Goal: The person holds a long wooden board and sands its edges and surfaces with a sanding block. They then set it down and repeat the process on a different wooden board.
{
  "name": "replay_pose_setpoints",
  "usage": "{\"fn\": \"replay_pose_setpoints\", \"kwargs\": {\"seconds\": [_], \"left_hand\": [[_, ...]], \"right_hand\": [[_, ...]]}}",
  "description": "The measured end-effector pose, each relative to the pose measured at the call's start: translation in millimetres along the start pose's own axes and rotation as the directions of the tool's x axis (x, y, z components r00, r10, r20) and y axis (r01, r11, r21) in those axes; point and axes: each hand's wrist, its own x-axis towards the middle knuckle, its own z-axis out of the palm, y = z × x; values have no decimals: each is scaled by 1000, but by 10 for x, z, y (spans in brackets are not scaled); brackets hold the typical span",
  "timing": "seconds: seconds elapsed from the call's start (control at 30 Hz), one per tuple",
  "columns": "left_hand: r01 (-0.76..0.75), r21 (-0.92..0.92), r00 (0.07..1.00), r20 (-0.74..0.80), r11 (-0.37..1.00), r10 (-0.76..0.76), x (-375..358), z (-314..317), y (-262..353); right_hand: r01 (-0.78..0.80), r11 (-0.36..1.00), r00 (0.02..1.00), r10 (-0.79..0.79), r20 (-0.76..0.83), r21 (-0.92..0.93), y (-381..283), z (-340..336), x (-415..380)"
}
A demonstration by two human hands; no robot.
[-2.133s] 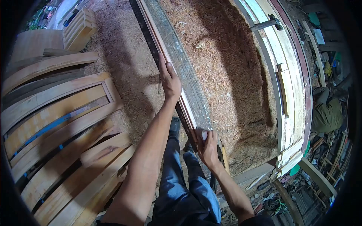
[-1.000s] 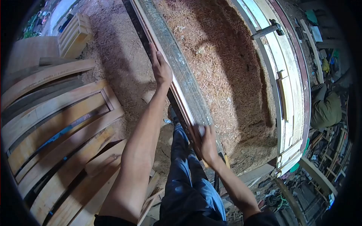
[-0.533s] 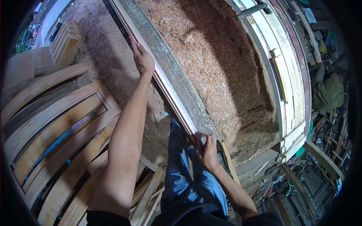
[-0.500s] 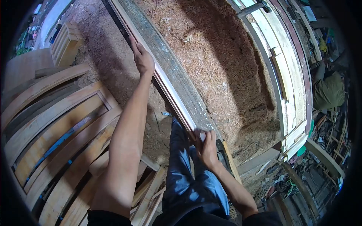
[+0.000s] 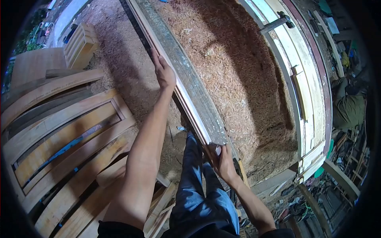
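Observation:
A long, narrow wooden strip (image 5: 183,97) with grooved edges lies along a worn, paint-spotted plank (image 5: 198,93), running from the upper left toward my legs. Partway up the strip, my left hand (image 5: 164,73) is closed on its left edge, thumb on top and fingers over the side. My right hand (image 5: 226,166) is closed at the near end, its fingers bent around the strip's tip. A small pale face shows beside those fingertips, and the palm side is hidden.
Slatted wooden frames (image 5: 65,135) are stacked at left, near a small wooden crate (image 5: 81,45). Wood shavings (image 5: 238,91) cover the ground. At right, a hammer (image 5: 278,23) rests on a bench with pale boards (image 5: 307,91). A person in a green garment (image 5: 349,107) is beyond it.
The view has shifted, so the scene sits slightly farther right and lower. Both hands keep about the same places on the strip.

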Motion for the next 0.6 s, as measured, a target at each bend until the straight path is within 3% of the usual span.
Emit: {"fn": "replay_pose_setpoints", "kwargs": {"seconds": [0.03, 0.13, 0.23, 0.3, 0.37, 0.43, 0.53, 0.6], "left_hand": [[62, 21, 998, 20, 998, -62, -9, -8, 9], [61, 24, 998, 18, 998, -62, -21, -8, 47], [-2, 21, 1000, 0, 1000, 2, -17, -1, 39], [28, 29, 1000, 4, 999, -28, -32, 2, 88], [60, 42, 998, 16, 997, -60, -51, -24, 98], [81, 41, 996, 21, 996, -82, -23, -11, 80], [28, 13, 1000, 1, 1000, -28, -75, 1, 206], [-1, 11, 1000, 8, 1000, 1, -46, -13, 107]], "right_hand": [[2, 1000, 1000, -2, -14, -23, -52, 5, 53], [58, 995, 998, -56, 17, -83, -130, 143, 649], [157, 987, 983, -159, -94, -27, -286, 380, 1539], [208, 978, 976, -208, -70, -9, -477, 349, 1867], [201, 980, 977, -200, -78, -4, -417, 327, 1695], [98, 995, 993, -98, -64, 9, -252, 223, 1121], [52, 992, 998, -49, 33, -113, -77, 20, 303], [33, 992, 999, -27, 46, -122, -141, 16, 247]]}}
